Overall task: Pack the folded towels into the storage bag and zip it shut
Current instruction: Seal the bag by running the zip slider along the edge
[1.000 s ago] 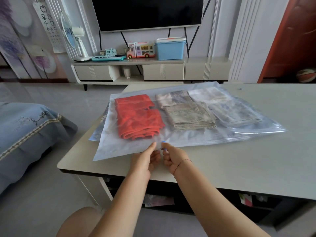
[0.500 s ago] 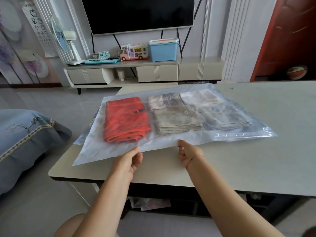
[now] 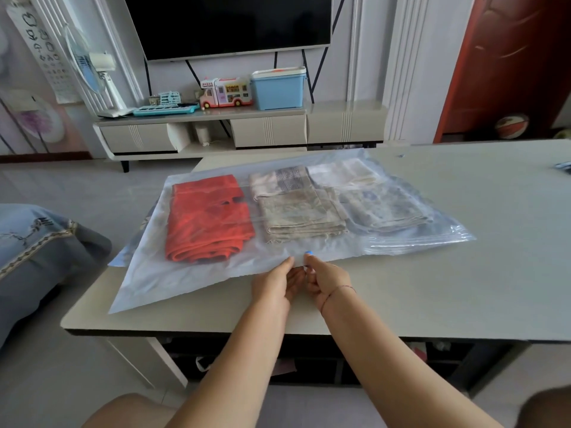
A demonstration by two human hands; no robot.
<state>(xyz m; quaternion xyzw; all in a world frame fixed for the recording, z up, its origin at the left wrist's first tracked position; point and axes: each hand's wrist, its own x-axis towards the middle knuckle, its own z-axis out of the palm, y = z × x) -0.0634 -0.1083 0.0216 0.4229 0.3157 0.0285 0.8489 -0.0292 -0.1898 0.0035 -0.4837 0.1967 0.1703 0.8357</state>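
A clear plastic storage bag (image 3: 197, 279) lies flat on the beige table (image 3: 463, 288). Inside it lie a folded red towel (image 3: 207, 217), a beige towel (image 3: 296, 214), a patterned beige-and-grey one (image 3: 279, 177), a white one (image 3: 343, 173) and a pale blue-patterned one (image 3: 383, 208). My left hand (image 3: 273, 282) and my right hand (image 3: 324, 278) meet at the middle of the bag's near zip edge. Both pinch that edge, with a small blue slider (image 3: 309, 253) just above my right fingertips.
The bag's left corner hangs past the table's left edge. A blue-covered seat (image 3: 37, 251) stands at the left. Beyond the table a TV cabinet (image 3: 247, 131) carries a blue box, a toy van and a fan. A dark object (image 3: 564, 166) lies at the table's far right edge.
Half a second ago my hands were apart along the bag's near edge; now they are together again at its middle, as they were a second ago.
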